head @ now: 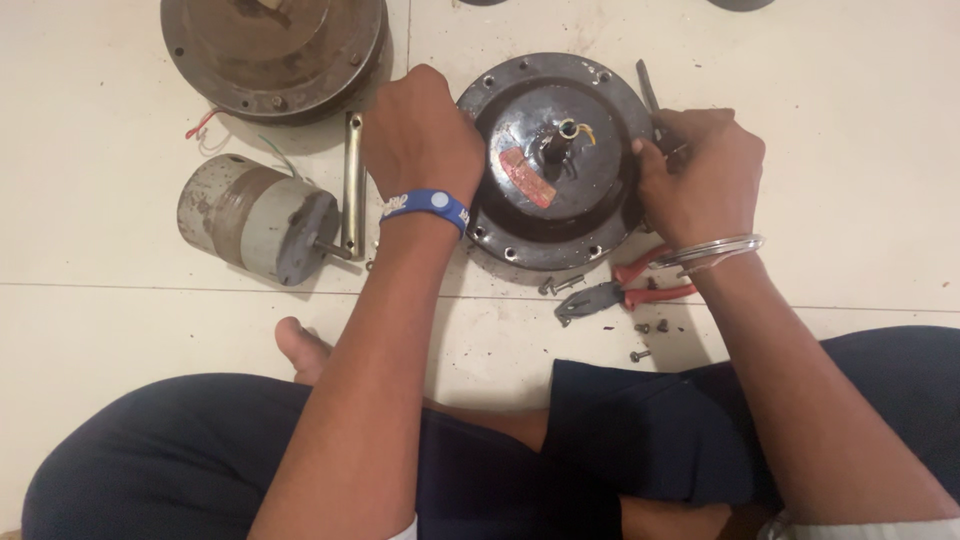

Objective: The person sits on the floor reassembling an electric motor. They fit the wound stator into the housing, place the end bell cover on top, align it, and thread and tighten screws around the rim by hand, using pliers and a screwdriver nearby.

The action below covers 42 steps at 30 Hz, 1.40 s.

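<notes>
On the pale tiled floor (880, 150), just ahead of the seated person's crossed legs, lies a dark round motor housing (555, 160) with a short shaft stub and wire ends at its centre. Left hand (422, 135) sits closed at the housing's 9 o'clock rim, knuckles up, seemingly bracing it; what the fingers grip underneath I cannot tell. Right hand (700, 175) is curled at the 3 o'clock rim around a dark slim tool (648, 95), whose long axis runs toward 12 o'clock along the housing's edge. Both hands touch the housing, so neither is clearly nearer. Red-handled pliers (625, 293) lie at 5 o'clock from the housing, just beside the right wrist, with 3 or so loose screws (640, 354) near them. At 9 o'clock, beyond the left hand, rest a metal rod (352, 180) and a grey cylindrical motor (255, 218); another round housing (275, 50) lies at 11 o'clock.
</notes>
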Available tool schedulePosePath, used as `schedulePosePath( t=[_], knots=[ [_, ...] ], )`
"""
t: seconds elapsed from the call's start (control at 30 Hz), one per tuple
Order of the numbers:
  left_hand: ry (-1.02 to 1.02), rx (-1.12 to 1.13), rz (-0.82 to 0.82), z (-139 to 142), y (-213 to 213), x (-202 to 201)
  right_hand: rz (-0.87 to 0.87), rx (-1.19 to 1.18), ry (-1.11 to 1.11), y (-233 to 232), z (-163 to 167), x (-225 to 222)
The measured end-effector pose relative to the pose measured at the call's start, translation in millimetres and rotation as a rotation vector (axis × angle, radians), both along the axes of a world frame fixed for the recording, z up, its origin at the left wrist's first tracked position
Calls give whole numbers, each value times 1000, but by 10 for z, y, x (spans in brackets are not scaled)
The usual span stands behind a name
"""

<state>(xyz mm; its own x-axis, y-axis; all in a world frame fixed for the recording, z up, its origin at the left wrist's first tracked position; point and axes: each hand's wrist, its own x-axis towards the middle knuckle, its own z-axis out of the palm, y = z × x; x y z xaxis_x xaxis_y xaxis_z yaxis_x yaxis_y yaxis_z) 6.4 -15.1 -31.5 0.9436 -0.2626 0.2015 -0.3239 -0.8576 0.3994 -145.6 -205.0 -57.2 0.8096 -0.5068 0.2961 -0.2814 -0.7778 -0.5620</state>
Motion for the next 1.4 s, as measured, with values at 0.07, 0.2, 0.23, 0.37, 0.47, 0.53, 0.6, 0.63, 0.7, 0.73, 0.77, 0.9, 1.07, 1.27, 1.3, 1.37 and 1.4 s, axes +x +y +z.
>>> schedulePosePath(
  t=[0.07,0.2,0.23,0.37,0.47,0.53,0.6,0.63,0.7,0.73,0.77,0.9,1.07,1.27,1.3,1.37,1.4],
  knots=[
    [-13,-11,-8,13,9,-5,0,20,-11,-15,-15,0],
    [92,-23,27,46,22,23,-6,50,54,-56,-38,-8],
    [99,-21,25,50,23,24,-2,36,41,-64,-44,-13],
    [112,-34,16,47,32,20,19,-9,-4,-70,-73,-15],
    [78,-52,-16,33,41,-9,12,4,-15,-56,-96,-26],
    [53,-54,-3,31,38,-16,7,9,-28,-47,-112,-20],
    [49,-59,-2,27,36,-23,4,-5,-32,-42,-121,-21],
    [53,-64,-7,23,34,-25,0,14,-39,-40,-122,-19],
    [99,-51,-6,13,35,-15,-6,52,-55,-25,-112,-2],
    [140,-32,2,7,41,-5,4,4,-30,-20,-93,3],
    [181,-11,11,0,46,-1,16,-43,-5,-19,-64,0],
    [230,-62,-166,2,103,49,-16,66,156,4,126,-24],
    [311,-133,-630,80,109,13,460,41,76,26,358,-3],
    [383,113,-622,86,-10,-217,542,56,164,182,323,53],
    [396,102,-621,83,-11,-242,524,81,188,184,321,51],
    [406,85,-617,83,11,-244,528,81,153,209,308,57],
    [400,90,-613,83,19,-248,529,81,138,215,307,58]
  ],
)
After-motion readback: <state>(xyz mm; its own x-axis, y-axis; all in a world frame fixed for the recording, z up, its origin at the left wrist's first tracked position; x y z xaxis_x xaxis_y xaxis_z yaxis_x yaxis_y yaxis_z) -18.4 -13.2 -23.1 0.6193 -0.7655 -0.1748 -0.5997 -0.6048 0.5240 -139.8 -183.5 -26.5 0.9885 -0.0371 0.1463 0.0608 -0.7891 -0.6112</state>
